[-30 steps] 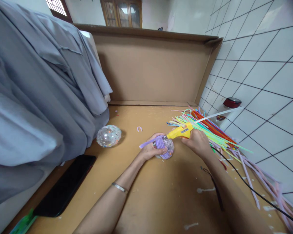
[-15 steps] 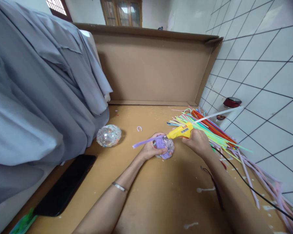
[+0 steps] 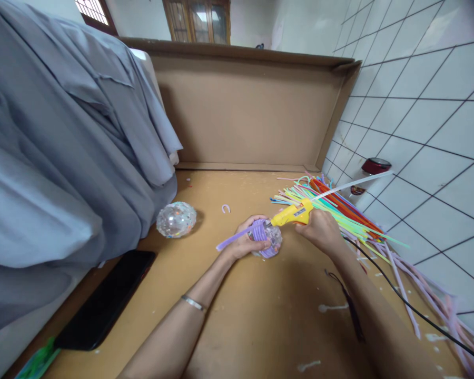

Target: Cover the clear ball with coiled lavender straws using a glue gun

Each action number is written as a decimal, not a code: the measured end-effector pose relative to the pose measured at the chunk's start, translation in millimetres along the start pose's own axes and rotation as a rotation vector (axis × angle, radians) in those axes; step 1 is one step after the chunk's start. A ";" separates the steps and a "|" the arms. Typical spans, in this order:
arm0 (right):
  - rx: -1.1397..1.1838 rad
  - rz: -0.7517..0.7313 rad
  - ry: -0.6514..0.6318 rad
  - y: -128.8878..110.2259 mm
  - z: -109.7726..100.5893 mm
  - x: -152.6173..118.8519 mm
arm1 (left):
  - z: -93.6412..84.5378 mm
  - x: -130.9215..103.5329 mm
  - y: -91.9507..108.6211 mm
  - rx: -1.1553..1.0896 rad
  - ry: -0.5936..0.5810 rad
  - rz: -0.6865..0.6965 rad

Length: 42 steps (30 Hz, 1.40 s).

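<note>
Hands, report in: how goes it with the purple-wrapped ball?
Left hand gripping purple-wrapped ball. Right hand holding glue gun, nozzle at ball. Loose purple end crossing left hand.

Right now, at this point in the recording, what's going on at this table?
The left hand holds a clear ball partly covered with rows of purple strip, one end sticking out past the hand. The right hand grips a yellow glue gun, its nozzle at the purple rows. A second clear ball sits to the left, and colourful strips are piled on the right.

Phone (image 3: 106, 300) before the ball (image 3: 176, 219)
</note>
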State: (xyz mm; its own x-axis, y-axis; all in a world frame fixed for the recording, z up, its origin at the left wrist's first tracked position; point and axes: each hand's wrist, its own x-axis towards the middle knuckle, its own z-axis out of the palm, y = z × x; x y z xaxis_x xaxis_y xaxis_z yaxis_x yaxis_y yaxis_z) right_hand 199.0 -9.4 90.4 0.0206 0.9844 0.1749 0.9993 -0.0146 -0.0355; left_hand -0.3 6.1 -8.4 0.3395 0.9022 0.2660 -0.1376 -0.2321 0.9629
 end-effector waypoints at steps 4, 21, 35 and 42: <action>0.010 0.006 0.008 -0.3 2.9 1.8 | 1.0 0.1 0.5 -0.015 0.022 -0.028; 0.000 0.001 -0.017 0.0 3.4 2.2 | -0.5 0.5 -1.3 0.007 0.000 -0.013; -0.015 -0.010 0.000 -0.1 2.0 0.8 | 0.9 -0.5 3.1 0.004 0.001 -0.032; -0.003 -0.005 0.002 0.3 4.1 1.7 | 1.6 -0.5 3.6 -0.007 0.009 -0.033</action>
State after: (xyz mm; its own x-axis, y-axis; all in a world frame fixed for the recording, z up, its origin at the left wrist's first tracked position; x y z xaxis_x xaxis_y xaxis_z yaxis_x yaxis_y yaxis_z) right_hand 199.2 -7.0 86.6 0.0152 0.9841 0.1769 0.9994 -0.0097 -0.0318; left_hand 0.5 4.2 -4.9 0.3356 0.9126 0.2335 -0.1331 -0.1994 0.9708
